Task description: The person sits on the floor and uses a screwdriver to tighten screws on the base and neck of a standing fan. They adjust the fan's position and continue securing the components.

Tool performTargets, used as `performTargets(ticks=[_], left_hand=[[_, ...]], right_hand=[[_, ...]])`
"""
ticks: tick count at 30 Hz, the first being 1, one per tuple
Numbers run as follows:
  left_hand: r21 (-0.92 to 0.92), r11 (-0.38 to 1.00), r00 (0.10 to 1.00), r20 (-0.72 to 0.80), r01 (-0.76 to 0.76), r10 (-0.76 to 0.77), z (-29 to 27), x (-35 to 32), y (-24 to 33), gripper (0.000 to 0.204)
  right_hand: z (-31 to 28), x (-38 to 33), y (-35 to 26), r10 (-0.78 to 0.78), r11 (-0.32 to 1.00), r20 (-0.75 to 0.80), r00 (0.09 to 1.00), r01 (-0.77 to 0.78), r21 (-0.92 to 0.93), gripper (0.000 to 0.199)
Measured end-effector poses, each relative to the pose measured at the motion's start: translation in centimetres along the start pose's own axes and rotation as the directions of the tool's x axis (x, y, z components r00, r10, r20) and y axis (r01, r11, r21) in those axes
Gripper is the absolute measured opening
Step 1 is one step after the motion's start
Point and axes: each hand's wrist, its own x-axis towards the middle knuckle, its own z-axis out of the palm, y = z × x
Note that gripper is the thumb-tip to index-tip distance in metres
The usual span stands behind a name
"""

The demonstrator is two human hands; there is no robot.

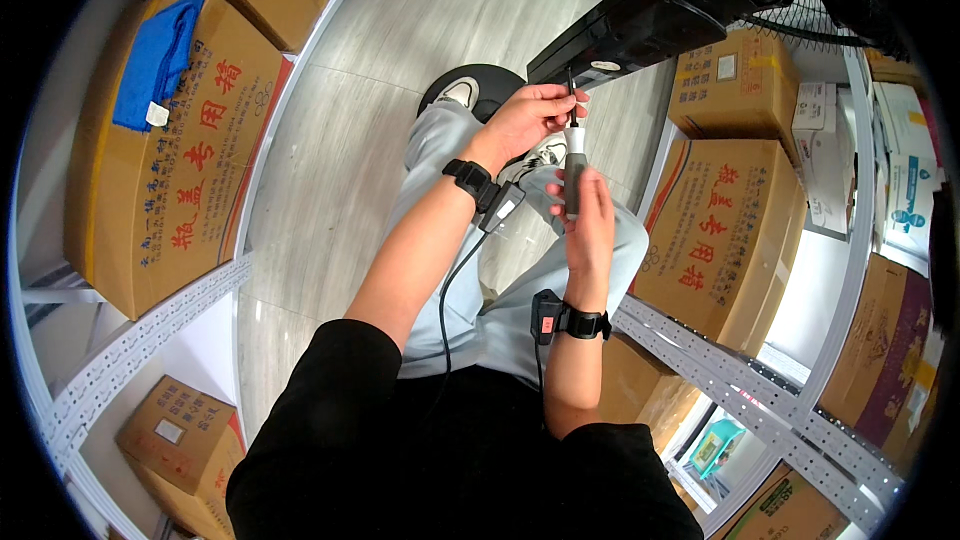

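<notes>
The screwdriver stands between the two hands, its tip directed at the lower end of the black housing; whether the tip is seated cannot be told. The right hand holds the grey handle, fingers wrapped along it. The left hand is narrow, its fingertips closed about the shaft near the tip; any small part between them is hidden. In this inspector's judgement, sound practice calls for the left fingers to guide the shaft, the tool in line with its seat, and steady light pressure from the right; a tilted shaft could slip. A round black base rests on the floor. Shelves on both sides carry cartons; a blue cloth lies on the left carton.
</notes>
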Motion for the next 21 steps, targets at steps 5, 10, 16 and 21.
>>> performTargets(ticks=[5,10,16,21], left_hand=[[0.103,0.994,0.995,-0.090,-0.026,0.035,-0.7,0.3,-0.5,0.026],[0.030,1.000,1.000,0.012,-0.004,0.004,-0.2,-0.1,0.0,0.030],[0.043,0.999,1.000,0.025,-0.012,0.011,-0.2,-0.3,0.2,0.025],[0.083,0.996,0.995,-0.098,-0.027,0.035,0.0,0.0,-0.3,0.025]], right_hand=[[0.4,-0.2,0.6,-0.236,0.915,-0.041,0.971,0.208,-0.345,0.038],[-0.4,0.1,-0.1,0.036,0.997,0.019,0.999,-0.037,0.064,0.036],[-0.1,0.1,-0.1,-0.022,0.998,0.057,0.998,0.025,-0.066,0.035],[0.1,0.2,0.5,-0.243,0.913,-0.043,0.969,0.214,-0.349,0.035]])
